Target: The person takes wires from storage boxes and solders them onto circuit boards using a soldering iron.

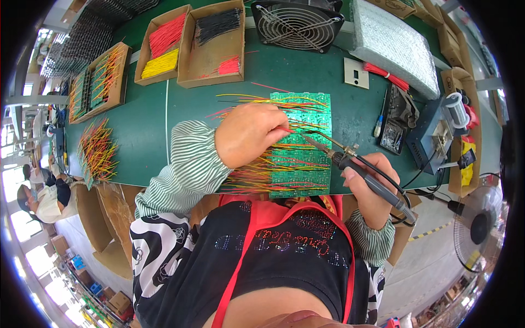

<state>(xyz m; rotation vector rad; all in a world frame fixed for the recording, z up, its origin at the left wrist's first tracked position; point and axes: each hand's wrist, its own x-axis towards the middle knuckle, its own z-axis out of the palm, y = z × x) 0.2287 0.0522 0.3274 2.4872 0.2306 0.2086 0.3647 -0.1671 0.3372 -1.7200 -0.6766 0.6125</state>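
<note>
A green circuit board panel [301,160] lies on the bench in front of me, with rows of red, yellow and black wires [249,177] running off its left side. Over the panel, my left hand [249,131] is closed in a pinch on a red wire [289,130], its end at the board. My right hand [373,188] grips a soldering iron [386,195] with a thin solder feed tube along it. The iron's tip points to the board close to the pinched wire. Contact between tip and wire is too small to tell.
Cardboard boxes hold red, yellow and black wires [219,25] at the back left. A fan [298,24] stands at the back. Wired boards [98,150] lie at left. On the right are a soldering station [432,131], solder spool [456,109] and black tray [391,131].
</note>
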